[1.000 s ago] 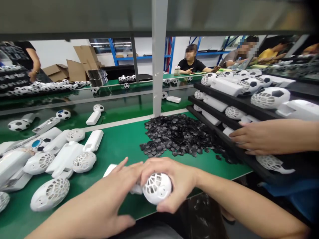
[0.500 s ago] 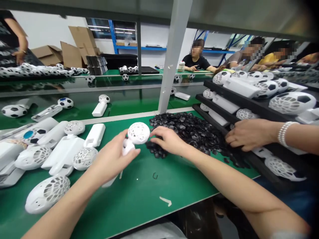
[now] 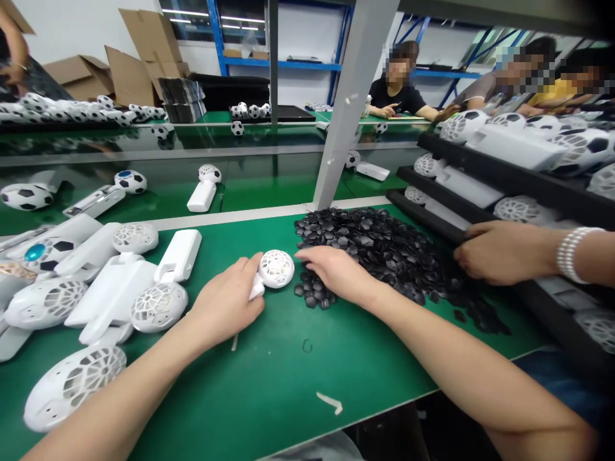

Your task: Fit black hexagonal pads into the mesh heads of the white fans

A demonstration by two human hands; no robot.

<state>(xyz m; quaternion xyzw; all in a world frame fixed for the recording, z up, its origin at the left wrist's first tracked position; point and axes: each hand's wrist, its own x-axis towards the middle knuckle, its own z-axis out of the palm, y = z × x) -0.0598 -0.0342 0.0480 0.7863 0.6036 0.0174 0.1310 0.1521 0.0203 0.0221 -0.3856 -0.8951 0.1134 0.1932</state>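
My left hand (image 3: 229, 299) is closed around the white handle of a handheld fan (image 3: 277, 269). The fan's round, vented white head faces up, above the green table. Just right of that head is my right hand (image 3: 331, 269), its fingers drawn together and pointing left. Whatever lies between its fingertips, if anything, is too small to make out. Beneath and behind my right hand spreads a pile of small black pentagon pieces (image 3: 369, 240). Several white fans (image 3: 161, 306) lie left of my left forearm.
A co-worker's hand (image 3: 504, 250) with a beaded bracelet rests at the stacked black trays (image 3: 432, 200) of fans on the right. A grey post (image 3: 343, 121) rises behind the black pile. Across the table runs a belt (image 3: 259, 182) carrying football-patterned fans. Tape scraps (image 3: 329, 402) lie near the front edge.
The fan in my left hand has come down and its head has turned to show more of the vents. My right hand stays close beside it. The view has shifted slightly.
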